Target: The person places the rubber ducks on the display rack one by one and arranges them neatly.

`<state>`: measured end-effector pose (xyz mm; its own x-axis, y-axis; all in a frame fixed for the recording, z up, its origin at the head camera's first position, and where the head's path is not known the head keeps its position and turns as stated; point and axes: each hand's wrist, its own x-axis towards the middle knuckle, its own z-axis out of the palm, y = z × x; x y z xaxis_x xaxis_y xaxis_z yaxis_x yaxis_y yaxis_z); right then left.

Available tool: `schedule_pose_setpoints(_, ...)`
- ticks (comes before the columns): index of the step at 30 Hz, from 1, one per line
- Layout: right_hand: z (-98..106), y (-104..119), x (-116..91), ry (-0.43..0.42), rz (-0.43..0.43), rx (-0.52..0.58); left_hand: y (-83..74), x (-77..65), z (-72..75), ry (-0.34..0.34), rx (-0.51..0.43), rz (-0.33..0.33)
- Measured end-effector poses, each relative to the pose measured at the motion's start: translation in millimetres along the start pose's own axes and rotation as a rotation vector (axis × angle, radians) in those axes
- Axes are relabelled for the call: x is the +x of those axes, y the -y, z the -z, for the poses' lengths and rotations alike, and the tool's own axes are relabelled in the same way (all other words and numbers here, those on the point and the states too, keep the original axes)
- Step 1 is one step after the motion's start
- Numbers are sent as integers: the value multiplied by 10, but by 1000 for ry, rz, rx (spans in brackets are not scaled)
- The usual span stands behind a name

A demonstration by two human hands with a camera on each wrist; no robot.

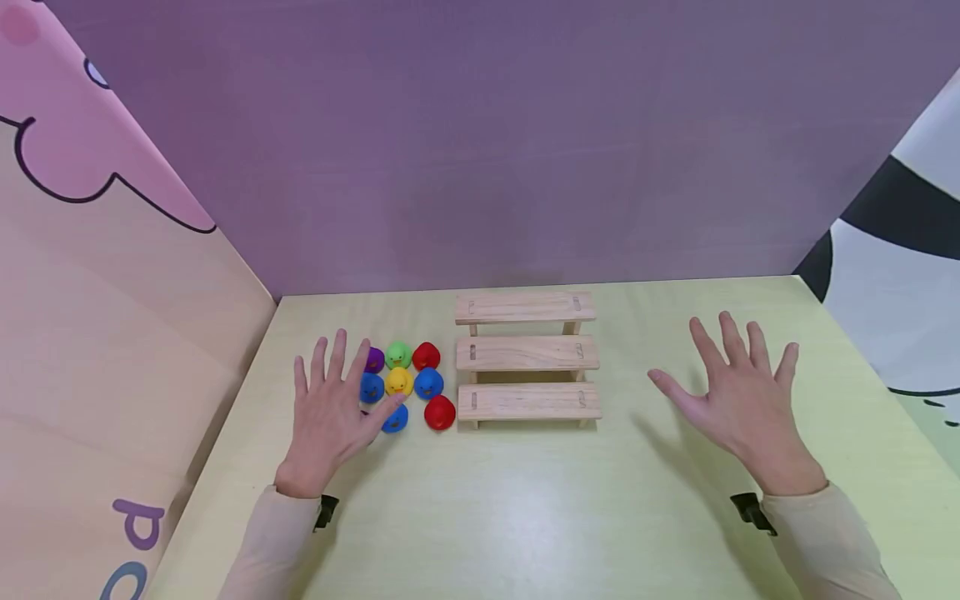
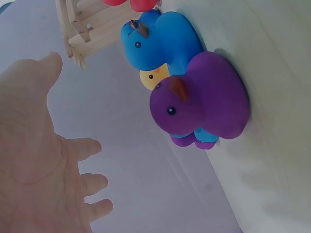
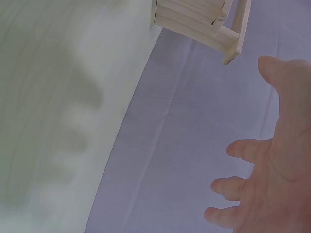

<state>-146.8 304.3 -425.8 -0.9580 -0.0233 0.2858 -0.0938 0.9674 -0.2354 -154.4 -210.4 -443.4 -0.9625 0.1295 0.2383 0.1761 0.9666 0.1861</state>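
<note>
My left hand [image 1: 328,421], fingers spread and straight, hovers over the left side of a group of rubber ducks and holds nothing. Part of the group is hidden under it. Around its thumb I see a yellow duck [image 1: 399,382], a green duck [image 1: 398,355], blue ducks [image 1: 429,383] and red ducks [image 1: 439,412]. A purple duck [image 2: 209,97] is closest in the left wrist view. Right of the ducks stands a three-step wooden rack [image 1: 528,402]. My right hand [image 1: 750,408] is spread above the table's right side, apart from the rack, its palm bare in the right wrist view.
The pale wooden table [image 1: 525,517] ends at a purple back wall [image 1: 510,150]. A printed panel [image 1: 90,333] borders it on the left, and another printed panel [image 1: 900,275] stands on the right. The rack's tiers rise toward the back.
</note>
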Motion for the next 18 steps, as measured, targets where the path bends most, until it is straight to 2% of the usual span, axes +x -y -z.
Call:
schedule_pose_setpoints(5, -24, 12, 10, -1, 4, 11, 13, 15, 17, -12, 5, -7)
schedule_pose_setpoints(9, -63, 31, 9, -33, 18, 64, 19, 13, 25, -20, -10, -17)
schedule_pose_setpoints(14, -125, 99, 8, -117, 89, 226, 25, -11, 39, 3, -50, -19)
schedule_pose_setpoints(18, -167, 192, 11, -89, 84, 367, 41, -44, 49, 29, -111, -10)
